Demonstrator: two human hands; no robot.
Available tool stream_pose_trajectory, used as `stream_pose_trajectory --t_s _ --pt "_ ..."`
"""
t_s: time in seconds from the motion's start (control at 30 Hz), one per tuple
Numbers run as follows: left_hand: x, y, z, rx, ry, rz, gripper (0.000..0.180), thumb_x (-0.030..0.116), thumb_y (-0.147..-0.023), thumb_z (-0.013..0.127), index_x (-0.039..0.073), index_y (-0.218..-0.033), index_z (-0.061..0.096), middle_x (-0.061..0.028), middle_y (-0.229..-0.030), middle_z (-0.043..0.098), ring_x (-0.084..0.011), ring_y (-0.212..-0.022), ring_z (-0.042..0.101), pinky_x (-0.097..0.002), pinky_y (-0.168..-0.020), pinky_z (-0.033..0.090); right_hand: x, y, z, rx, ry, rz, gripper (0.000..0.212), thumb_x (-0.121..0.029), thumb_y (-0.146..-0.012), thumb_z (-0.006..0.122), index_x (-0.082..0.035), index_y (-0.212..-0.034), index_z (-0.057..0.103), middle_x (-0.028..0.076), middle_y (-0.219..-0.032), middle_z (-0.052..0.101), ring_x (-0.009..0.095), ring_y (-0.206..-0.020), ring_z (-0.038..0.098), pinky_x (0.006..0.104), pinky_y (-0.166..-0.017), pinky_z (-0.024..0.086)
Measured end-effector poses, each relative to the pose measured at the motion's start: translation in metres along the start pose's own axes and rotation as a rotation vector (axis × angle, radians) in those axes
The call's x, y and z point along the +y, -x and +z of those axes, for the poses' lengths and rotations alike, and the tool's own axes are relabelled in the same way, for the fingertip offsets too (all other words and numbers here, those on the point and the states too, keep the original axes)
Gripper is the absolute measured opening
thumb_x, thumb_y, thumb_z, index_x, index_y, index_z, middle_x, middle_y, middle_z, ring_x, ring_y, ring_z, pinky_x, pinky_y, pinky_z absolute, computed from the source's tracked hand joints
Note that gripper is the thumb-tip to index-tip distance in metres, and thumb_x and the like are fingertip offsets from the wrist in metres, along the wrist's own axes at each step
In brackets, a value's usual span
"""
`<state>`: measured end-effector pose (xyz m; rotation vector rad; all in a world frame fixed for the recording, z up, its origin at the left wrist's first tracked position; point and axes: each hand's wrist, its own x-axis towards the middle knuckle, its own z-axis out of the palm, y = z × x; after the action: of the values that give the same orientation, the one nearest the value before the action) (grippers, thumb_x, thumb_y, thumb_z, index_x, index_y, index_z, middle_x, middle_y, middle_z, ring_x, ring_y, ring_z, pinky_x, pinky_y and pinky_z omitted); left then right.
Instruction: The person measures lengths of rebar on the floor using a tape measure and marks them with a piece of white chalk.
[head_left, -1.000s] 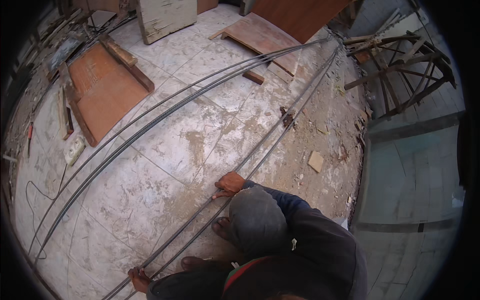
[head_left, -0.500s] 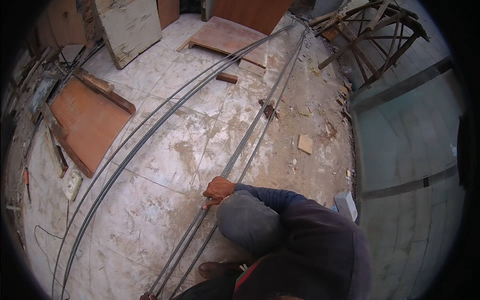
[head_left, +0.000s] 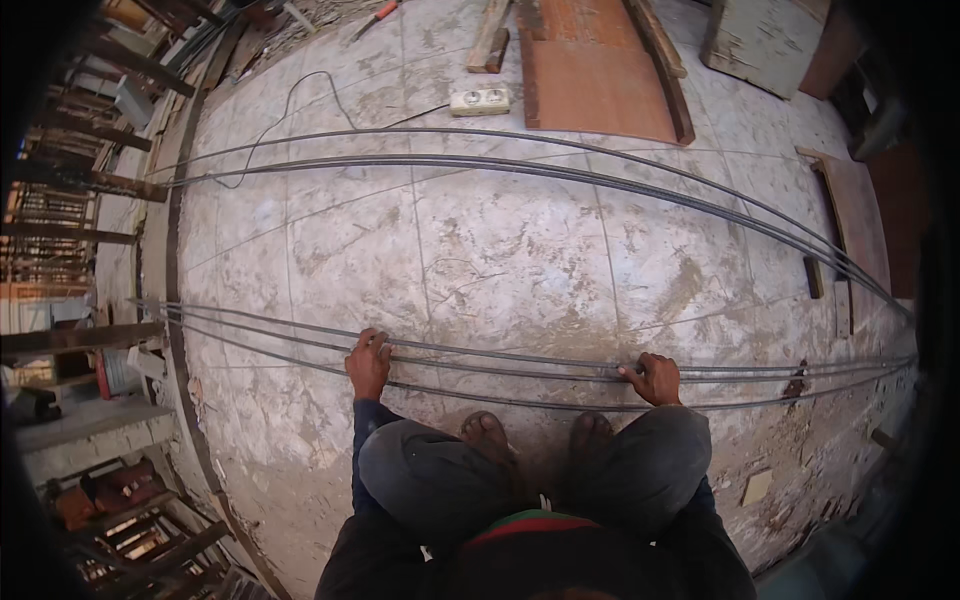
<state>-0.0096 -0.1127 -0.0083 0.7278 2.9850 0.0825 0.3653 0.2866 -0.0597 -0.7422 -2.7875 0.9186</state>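
Long ribbed steel rebars (head_left: 505, 355) run from left to right across the floor in front of my squatting legs. My left hand (head_left: 368, 362) has its fingers curled over two of these bars. Farther right, my right hand (head_left: 655, 378) grips the same pair, thumb toward the left. Closer to my feet lies a third rebar (head_left: 515, 403), apart from the pair between my hands. The bars draw together toward the far right.
A second set of rebars (head_left: 400, 160) arcs across the floor beyond. Behind it are a white power socket strip (head_left: 479, 101), a reddish-brown wood panel (head_left: 600, 90) and a red-handled tool (head_left: 378, 16). The floor's edge (head_left: 180, 400) lies left, with timbers past it.
My view has swung to the left, so the bars now lie crosswise. My left hand, barely visible at the lower edge before, now shows fully on the rebars. My right hand remains on them.
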Motion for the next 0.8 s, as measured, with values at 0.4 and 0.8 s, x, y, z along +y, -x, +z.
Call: stream_pose_trajectory --t_s 0.4,0.8 --pt "0.012 -0.015 0.054 -0.078 0.083 0.033 0.032 0.028 -0.084 0.069 0.019 -0.115 0.068 0.0 -0.129 0.055 -0.0252 -0.092 0.067 -0.0487 -0.066 0.047 -0.012 0.016 0.021 -0.056 0.106 -0.054 0.02 -0.017 -0.074 0.075 -0.007 -0.089 0.065 0.014 -0.091 0.062 0.036 -0.089 0.058 0.0462 -0.074 0.045" --pt "-0.058 0.028 0.064 0.173 0.438 -0.901 0.061 0.037 -0.08 0.077 0.0 -0.125 0.059 -0.0171 -0.107 0.066 -0.0307 -0.093 0.067 -0.041 -0.08 0.052 -0.02 0.015 0.044 -0.106 0.132 -0.033 0.024 -0.025 -0.08 0.073 -0.006 -0.085 0.059 0.015 -0.083 0.056 0.038 -0.08 0.057 0.0475 -0.068 0.044"
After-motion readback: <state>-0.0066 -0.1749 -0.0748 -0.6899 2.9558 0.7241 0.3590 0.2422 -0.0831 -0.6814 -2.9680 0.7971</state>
